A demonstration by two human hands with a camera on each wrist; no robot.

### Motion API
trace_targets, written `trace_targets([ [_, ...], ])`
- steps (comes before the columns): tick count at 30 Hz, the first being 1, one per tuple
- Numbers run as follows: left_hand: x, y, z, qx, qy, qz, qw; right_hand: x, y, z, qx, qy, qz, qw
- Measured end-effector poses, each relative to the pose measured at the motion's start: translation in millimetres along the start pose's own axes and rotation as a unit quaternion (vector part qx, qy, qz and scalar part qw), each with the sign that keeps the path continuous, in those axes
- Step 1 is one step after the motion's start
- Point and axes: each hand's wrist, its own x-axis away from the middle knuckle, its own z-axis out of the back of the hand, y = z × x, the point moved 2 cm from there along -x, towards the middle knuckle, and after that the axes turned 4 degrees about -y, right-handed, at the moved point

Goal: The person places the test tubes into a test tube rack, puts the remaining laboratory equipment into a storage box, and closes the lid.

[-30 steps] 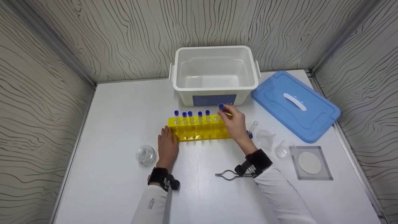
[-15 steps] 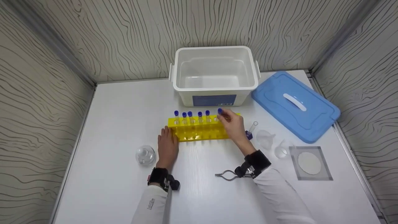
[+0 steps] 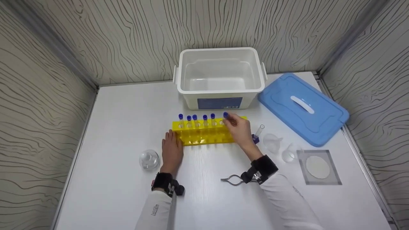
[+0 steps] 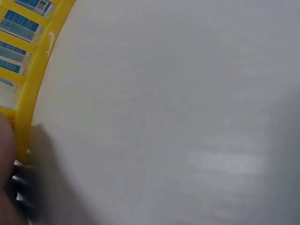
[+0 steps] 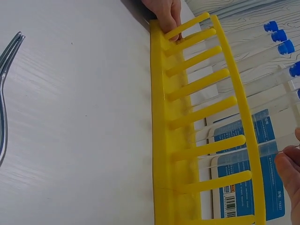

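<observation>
right hand (image 3: 240,129) pinching blue-capped tube (image 3: 226,116) upright over rack's right end | left hand (image 3: 172,150) flat, fingers straight, bracing yellow rack (image 3: 204,134) at its left end

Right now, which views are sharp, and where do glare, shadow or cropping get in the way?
Head view: sharp, evenly lit, soft sheen on the table. Left wrist view: mostly blank table, rack cropped at the edge, dark shadow beneath it, left hand a blur. Right wrist view: rack crisp, clear tubes washed out against the background.
</observation>
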Motion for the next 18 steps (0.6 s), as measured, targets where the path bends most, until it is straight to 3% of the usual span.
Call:
trace_targets([
  [5, 0.2, 0.4, 0.2, -0.005, 0.002, -0.004, 1.0, 5.8, 0.0, 2.6, 0.005, 0.01, 0.014, 1.0],
  [14, -1.0, -1.4, -1.2, -0.006, -0.002, -0.002, 1.0, 16.8, -4.7, 12.4, 0.039, 0.065, 0.103, 0.992],
  [18, -0.6, -2.4, -1.5, -0.008, 0.0, -0.003, 1.0, 22.4, -5.4, 15.6, 0.056, 0.088, 0.109, 0.989],
])
